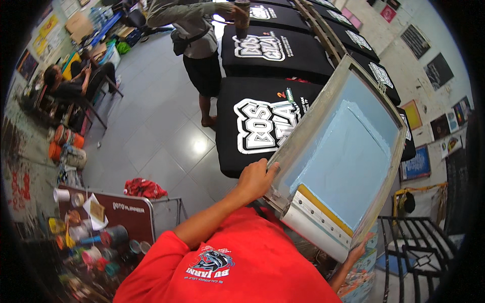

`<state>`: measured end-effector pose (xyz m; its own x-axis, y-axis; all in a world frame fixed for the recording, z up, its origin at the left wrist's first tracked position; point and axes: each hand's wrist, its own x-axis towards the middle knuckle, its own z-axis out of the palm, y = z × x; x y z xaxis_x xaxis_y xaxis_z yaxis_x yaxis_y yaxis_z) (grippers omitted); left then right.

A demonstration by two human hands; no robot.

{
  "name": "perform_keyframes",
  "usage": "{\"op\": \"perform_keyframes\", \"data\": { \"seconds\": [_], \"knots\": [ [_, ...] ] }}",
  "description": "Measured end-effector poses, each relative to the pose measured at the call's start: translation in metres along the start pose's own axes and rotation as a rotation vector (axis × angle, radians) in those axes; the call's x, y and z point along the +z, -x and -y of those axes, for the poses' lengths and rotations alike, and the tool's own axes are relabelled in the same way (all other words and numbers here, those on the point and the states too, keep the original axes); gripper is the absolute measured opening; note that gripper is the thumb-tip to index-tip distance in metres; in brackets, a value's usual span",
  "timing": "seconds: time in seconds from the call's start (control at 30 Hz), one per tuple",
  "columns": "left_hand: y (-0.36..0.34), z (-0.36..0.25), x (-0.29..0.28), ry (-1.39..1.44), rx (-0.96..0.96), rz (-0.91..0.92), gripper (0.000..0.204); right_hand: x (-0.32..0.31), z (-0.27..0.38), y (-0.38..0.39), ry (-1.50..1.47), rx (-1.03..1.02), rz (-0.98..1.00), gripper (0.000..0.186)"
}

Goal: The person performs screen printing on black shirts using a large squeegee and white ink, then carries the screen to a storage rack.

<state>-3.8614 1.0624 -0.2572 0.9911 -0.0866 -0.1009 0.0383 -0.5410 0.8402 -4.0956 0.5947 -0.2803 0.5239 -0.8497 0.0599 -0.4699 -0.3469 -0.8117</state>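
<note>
My left hand (pixel 255 179) grips the lower left side of a metal-framed printing screen (pixel 356 129) with light blue mesh, held tilted. My right hand (pixel 356 252) holds the frame at its lower right corner, the fingers partly hidden behind it. A squeegee (pixel 318 224) with a yellowish blade and a metal holder lies along the screen's lower end. Beyond the screen, black shirts (pixel 234 88) with white and small coloured prints are laid on boards in two rows, partly hidden by the screen.
A co-worker (pixel 197 50) stands by the boards holding a dark cylindrical object (pixel 241 22); another person (pixel 86 81) sits at the left. A brown table (pixel 141 217) with cups and containers is at lower left, near paint buckets (pixel 63 136) and red cloth (pixel 144 187). A black metal rack (pixel 409 252) stands right.
</note>
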Motion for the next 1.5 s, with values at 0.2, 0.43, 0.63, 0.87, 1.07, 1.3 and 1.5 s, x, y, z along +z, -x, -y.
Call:
{"op": "perform_keyframes", "data": {
  "seconds": [0.2,0.43,0.63,0.87,1.07,1.3,1.5],
  "knots": [
    [-0.039,0.004,-0.054,-0.014,0.059,0.13,0.05,0.013,0.027,0.086,0.271,0.023,-0.175,0.067],
    [-0.104,0.028,-0.101,-0.06,0.126,0.198,0.051,0.067,0.074,0.166,0.126,0.261,-0.195,0.07],
    [-0.192,0.063,-0.134,-0.076,0.182,0.423,0.052,0.137,0.113,0.256,0.244,0.388,-0.381,0.07],
    [-0.273,0.11,-0.208,-0.038,0.308,0.519,0.052,0.221,0.216,0.383,0.295,0.45,-0.561,0.063],
    [-0.345,0.121,-0.292,-0.128,0.349,0.63,0.052,0.295,0.354,0.435,0.245,0.542,-0.588,0.06],
    [-0.412,0.147,-0.289,-0.162,0.296,0.691,0.055,0.359,0.387,0.42,0.177,0.593,-0.561,0.061],
    [-0.43,0.144,-0.277,-0.181,0.302,0.705,0.057,0.37,0.378,0.398,0.242,0.62,-0.482,0.067]
  ]
}}
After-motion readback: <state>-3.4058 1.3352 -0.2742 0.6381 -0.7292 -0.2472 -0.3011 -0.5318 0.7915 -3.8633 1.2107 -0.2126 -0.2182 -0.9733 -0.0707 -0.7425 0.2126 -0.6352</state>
